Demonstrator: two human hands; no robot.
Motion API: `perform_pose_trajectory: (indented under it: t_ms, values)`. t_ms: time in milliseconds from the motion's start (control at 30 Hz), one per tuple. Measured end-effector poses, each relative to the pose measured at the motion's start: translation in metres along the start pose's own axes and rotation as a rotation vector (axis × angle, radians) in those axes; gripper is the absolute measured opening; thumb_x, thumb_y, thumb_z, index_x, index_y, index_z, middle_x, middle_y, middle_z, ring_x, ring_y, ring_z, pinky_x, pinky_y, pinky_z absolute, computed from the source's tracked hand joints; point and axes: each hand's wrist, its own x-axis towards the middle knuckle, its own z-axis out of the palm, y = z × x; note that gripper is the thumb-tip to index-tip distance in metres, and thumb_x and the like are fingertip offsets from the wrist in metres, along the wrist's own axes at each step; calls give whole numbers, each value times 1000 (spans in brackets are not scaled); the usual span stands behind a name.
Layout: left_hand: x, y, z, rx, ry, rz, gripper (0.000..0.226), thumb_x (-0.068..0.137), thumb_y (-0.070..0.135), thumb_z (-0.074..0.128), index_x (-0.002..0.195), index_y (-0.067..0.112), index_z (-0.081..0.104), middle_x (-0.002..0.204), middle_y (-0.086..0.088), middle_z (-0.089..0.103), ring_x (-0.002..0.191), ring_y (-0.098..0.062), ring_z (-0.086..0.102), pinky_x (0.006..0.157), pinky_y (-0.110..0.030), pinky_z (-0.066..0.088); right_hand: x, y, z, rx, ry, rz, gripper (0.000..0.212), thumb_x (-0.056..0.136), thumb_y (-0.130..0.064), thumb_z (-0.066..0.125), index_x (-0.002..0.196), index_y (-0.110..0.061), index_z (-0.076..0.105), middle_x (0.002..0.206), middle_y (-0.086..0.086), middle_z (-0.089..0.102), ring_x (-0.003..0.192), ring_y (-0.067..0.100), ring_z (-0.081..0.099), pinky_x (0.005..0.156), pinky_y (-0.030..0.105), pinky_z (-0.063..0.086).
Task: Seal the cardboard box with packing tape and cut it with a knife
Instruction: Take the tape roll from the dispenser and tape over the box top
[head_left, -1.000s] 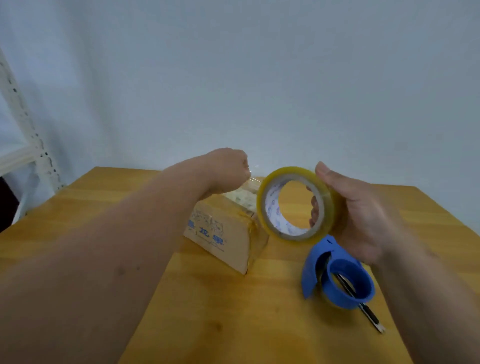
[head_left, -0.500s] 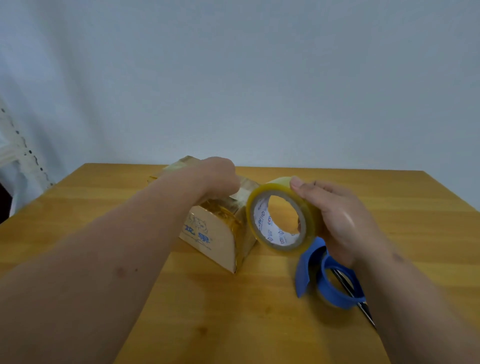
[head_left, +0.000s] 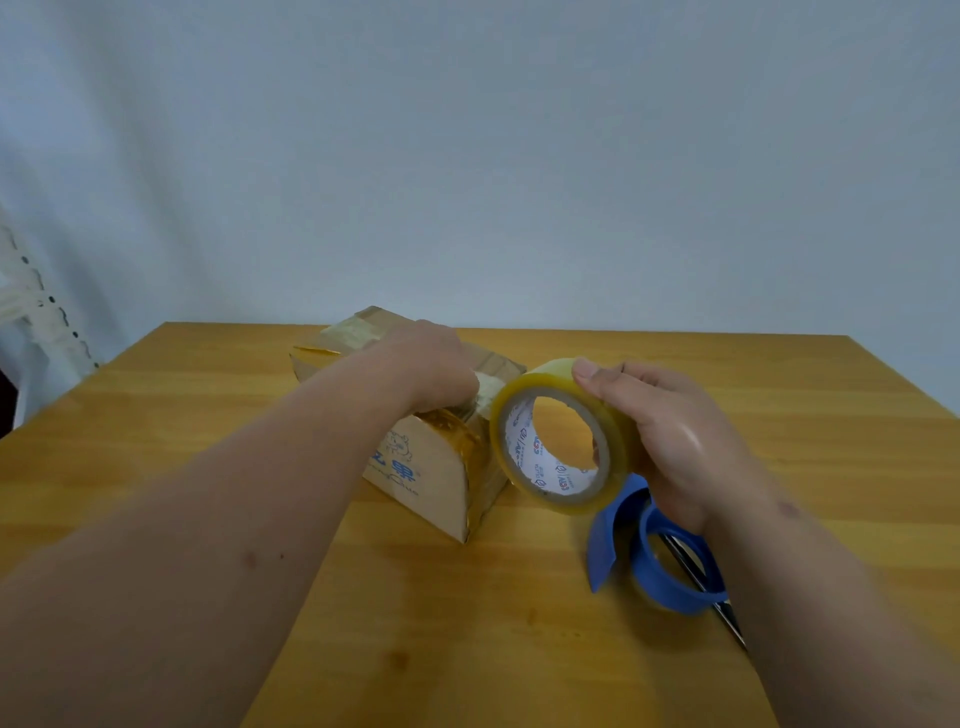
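Observation:
A small cardboard box (head_left: 415, 473) with blue print and old tape on its flaps stands on the wooden table (head_left: 467, 623). My left hand (head_left: 431, 364) rests on the box's top with its fingers closed on the free end of the tape. Just right of the box, my right hand (head_left: 675, 441) holds the yellowish roll of packing tape (head_left: 561, 436) upright above the table. A short clear strip runs from the roll to my left fingers. The knife (head_left: 722, 608) lies on the table under my right forearm, mostly hidden.
A blue plastic tape dispenser (head_left: 654, 556) lies on the table beneath my right hand, over the knife. A white perforated shelf post (head_left: 36, 301) stands at the far left. A pale wall rises behind the table's far edge.
Both hands have come down. My left hand has moved from the air onto the box top with the tape end, and the roll has dropped closer to the box.

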Motion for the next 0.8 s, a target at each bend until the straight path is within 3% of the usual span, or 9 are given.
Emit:
perform_pose_trajectory:
  t_ms: [167,267,333,433,500,567,667,733,800]
  values:
    - [-8,-9,13,-136,186,115,18,80,15,58,78,32,52,99,5,54,93,-20,53,88,-42,45,-1,7,3,22,-41,-2,30,85,-38,68,76,-11,60,47,-9,58,45,13,55,62,37,44]
    - [-15,-14,25,-63,248,197,26,91,18,50,95,36,68,111,10,61,102,-15,55,94,-42,46,-3,12,1,30,-67,4,27,87,-34,66,69,-15,60,48,-10,60,46,10,56,64,35,43]
    - [-21,-15,27,-26,212,243,30,95,28,42,108,33,69,121,12,63,110,-18,56,101,-49,44,-3,14,-1,50,-76,26,30,84,-39,69,72,-13,61,57,-8,62,58,15,60,71,36,43]
    - [-29,-21,27,122,13,213,50,94,49,33,142,39,42,155,20,31,147,-18,20,115,-65,1,-6,13,2,80,-60,72,74,54,-64,80,102,-15,54,95,1,55,93,26,51,88,43,43]
    - [-32,-27,27,186,-57,214,64,90,59,36,150,45,21,161,24,10,150,-10,-1,110,-69,-11,-8,13,3,111,-52,76,79,49,-61,83,104,-11,56,94,3,56,93,27,52,88,43,43]
    - [-32,-32,26,173,-56,222,70,85,68,40,149,49,19,159,28,9,150,-7,-2,107,-73,-11,-10,11,5,133,-50,95,71,53,-53,84,102,-6,60,87,1,60,89,25,55,86,43,42]
    - [-28,-38,23,120,-10,243,69,82,67,47,146,50,28,156,31,19,149,-6,5,108,-74,-5,-15,12,11,187,-39,123,86,52,-52,85,117,-1,60,82,0,63,86,24,59,85,41,48]
    - [-24,-47,19,78,-17,293,73,72,65,47,143,50,33,153,31,26,148,-6,11,111,-71,7,-21,13,19,212,-50,146,75,63,-47,81,116,2,61,76,-1,67,79,21,64,81,39,52]
    - [-22,-58,12,60,-58,335,79,64,64,44,141,51,36,152,31,28,147,-4,14,113,-66,14,-28,16,28,170,-47,156,60,71,-50,78,110,-5,67,85,0,73,90,21,67,92,45,52]
